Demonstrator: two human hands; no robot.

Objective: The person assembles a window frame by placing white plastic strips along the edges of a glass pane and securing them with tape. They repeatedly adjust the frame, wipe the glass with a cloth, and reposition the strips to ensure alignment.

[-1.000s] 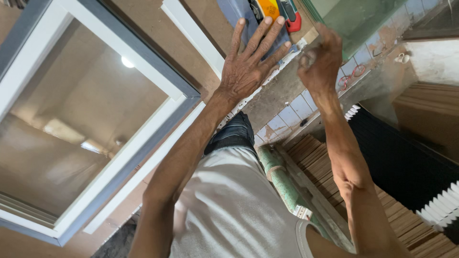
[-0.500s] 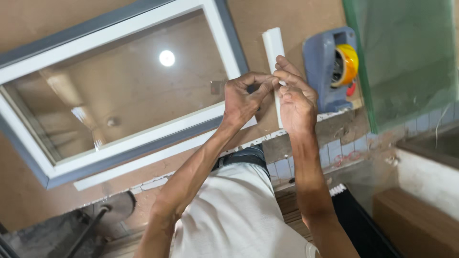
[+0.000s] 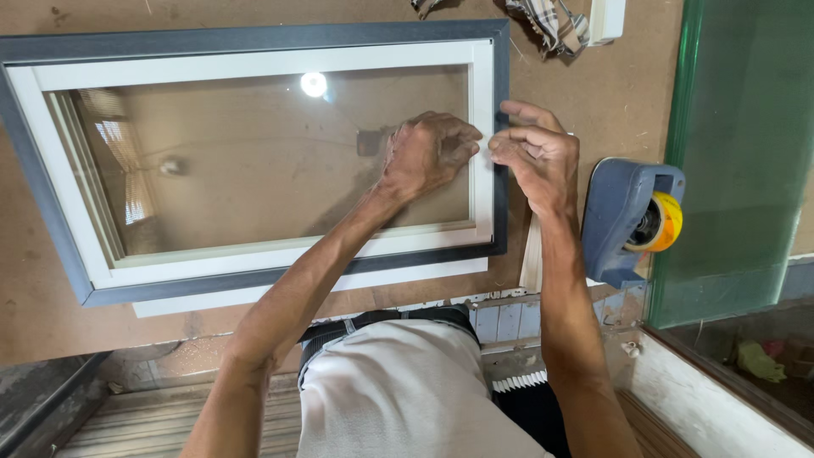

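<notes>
Nearest the camera is the person's light shirt with a dark belt line above it, and both bare forearms reach away from it over the brown work board. Beside the right forearm a pale strip of moulding lies on the board, partly hidden by the wrist.

The left hand sits over the right end of the glass pane, its fingers curled in narrow and bunched toward the thumb, fingertips at the white inner border of the picture frame. Whether it pinches anything small cannot be told. The right hand lies just beside it across the frame's right rail, fingers half bent and close together, their tips meeting the dark outer edge of the frame and nearly touching the left hand's fingertips. What it grips, if anything, is hidden.

The frame lies flat on the board, grey outside, white inside, with the glass reflecting a lamp and a window. Just right of the right hand stands a blue tape dispenser with a yellow roll. Beyond that a green-tinted glass sheet lies along the right. At the far edge lie a checked cloth and a white block.
</notes>
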